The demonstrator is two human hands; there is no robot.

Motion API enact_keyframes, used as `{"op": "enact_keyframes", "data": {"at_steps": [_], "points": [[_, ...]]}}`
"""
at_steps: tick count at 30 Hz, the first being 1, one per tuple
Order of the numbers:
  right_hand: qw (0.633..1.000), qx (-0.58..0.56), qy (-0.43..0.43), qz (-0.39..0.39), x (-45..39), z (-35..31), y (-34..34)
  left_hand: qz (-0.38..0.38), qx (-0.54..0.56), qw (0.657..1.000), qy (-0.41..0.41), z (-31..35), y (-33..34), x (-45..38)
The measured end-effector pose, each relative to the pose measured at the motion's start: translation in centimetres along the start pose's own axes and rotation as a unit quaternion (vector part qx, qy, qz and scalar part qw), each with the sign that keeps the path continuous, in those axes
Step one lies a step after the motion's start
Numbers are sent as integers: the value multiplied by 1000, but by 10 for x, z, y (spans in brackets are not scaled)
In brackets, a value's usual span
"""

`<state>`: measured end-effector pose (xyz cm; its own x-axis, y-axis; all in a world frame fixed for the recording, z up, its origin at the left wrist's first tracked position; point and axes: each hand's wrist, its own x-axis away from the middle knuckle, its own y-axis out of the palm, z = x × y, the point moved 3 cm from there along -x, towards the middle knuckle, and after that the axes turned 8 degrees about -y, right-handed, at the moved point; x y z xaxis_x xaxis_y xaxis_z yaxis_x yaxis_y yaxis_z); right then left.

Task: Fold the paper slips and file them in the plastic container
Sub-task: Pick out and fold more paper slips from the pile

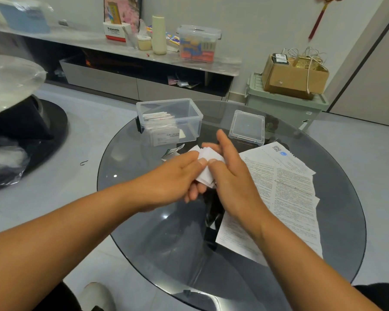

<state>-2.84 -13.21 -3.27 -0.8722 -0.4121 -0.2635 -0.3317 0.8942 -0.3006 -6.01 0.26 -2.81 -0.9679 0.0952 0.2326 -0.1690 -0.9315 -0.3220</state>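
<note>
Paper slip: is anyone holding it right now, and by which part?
Yes. Both hands hold the slip above the table: left hand pinches its left edge, right hand its right side.

home living room, low tv cabinet (pixel 130 79), round glass table (pixel 323 221), red wall ornament (pixel 321 16)

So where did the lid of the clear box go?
In the head view the lid lies flat on the glass table, right of the open plastic container and just beyond the printed sheets.
</note>
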Motion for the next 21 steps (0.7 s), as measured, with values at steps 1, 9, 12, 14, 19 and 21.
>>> {"op": "enact_keyframes", "data": {"at_steps": [1, 9, 12, 14, 19, 21], "points": [[1000, 17, 2, -7, -3, -1, -6, 17, -99, 995, 21, -1, -5, 0], [995, 23, 82, 42, -14, 10, -44, 262, -227, 935, 70, 3, -45, -3], [991, 45, 87, 94, -14, 18, -46, 317, -232, 919, 37, -9, -63, -15], [988, 124, 47, 78, -11, 20, -46, 295, -246, 923, -2, -22, -65, -23], [931, 356, -35, -72, -2, 16, -37, 257, -230, 932, -110, -38, -62, -32], [900, 420, -57, -106, -2, 12, -35, 261, -243, 926, -121, -39, -61, -33]]}}
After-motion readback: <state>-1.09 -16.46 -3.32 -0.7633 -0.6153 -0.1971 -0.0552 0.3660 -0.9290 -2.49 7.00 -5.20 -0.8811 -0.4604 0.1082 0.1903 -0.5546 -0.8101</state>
